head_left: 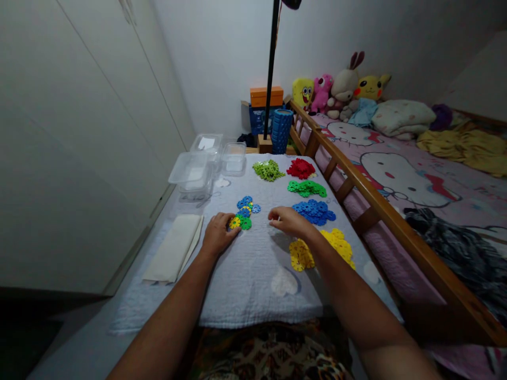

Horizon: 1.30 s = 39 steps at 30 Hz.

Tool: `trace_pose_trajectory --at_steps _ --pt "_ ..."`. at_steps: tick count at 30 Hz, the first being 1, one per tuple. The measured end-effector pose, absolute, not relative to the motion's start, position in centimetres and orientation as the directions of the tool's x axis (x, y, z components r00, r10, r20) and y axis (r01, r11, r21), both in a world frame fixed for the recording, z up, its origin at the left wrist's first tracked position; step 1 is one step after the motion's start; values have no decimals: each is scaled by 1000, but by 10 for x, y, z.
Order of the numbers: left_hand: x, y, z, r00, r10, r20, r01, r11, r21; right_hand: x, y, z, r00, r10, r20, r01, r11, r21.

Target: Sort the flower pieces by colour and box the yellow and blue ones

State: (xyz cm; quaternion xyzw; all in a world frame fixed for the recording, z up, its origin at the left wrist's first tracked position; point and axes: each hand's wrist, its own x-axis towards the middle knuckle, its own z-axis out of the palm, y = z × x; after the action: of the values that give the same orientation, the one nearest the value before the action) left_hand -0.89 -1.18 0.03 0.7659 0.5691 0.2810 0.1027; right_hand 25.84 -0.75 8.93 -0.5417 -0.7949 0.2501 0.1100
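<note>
At the centre of the frame, the small cluster of flower-shaped discs (pixel 244 213) lies on the surface (pixel 241 279); the left hand (pixel 219 232) is at its lower left, the fingers drawn together, as it seems, on the edge of a yellow disc (pixel 234 222), beside a green disc (pixel 246 224); the right hand (pixel 291 220) hangs just right of centre, its fingers curled with the tips near each other, and I cannot tell whether a piece is between them.

For good handling, the left fingers should, I think, keep a light hold near the rim, so that the thin discs do not bend or slip; the right fingers would do best to present a piece edge-on, with notch facing notch, and to press gently and straight.

The discs look like flat plastic, round with notched rims; the blue pile (pixel 315 211) and the yellow pile (pixel 336 244) at right are loose and uneven; the cloth beneath looks soft and slightly wrinkled; the clear plastic containers (pixel 233 158), upper left of centre, are smooth and boxy.
</note>
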Motion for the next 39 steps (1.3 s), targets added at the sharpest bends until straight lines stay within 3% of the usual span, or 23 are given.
trace_pose_trajectory --at_steps 3,12,24,28,34,39 --pt "-10 -12 -1 194 926 323 810 -337 480 216 4 74 -380 918 -115 837 288 -464" --pt "-9 -12 0 196 931 309 803 -333 494 174 5 51 -158 979 -129 894 86 -440" --pt "-9 -13 1 197 930 311 806 -334 488 245 46 66 -161 986 -43 731 90 -677" --pt "-9 -13 1 197 930 310 801 -336 496 300 74 78 -8 998 57 686 46 -726" --pt "-9 -13 2 188 932 311 787 -332 519 369 103 79 451 892 14 495 -237 -836" --pt "-9 -14 3 186 933 308 785 -330 524 394 109 74 548 836 -42 437 -329 -837"
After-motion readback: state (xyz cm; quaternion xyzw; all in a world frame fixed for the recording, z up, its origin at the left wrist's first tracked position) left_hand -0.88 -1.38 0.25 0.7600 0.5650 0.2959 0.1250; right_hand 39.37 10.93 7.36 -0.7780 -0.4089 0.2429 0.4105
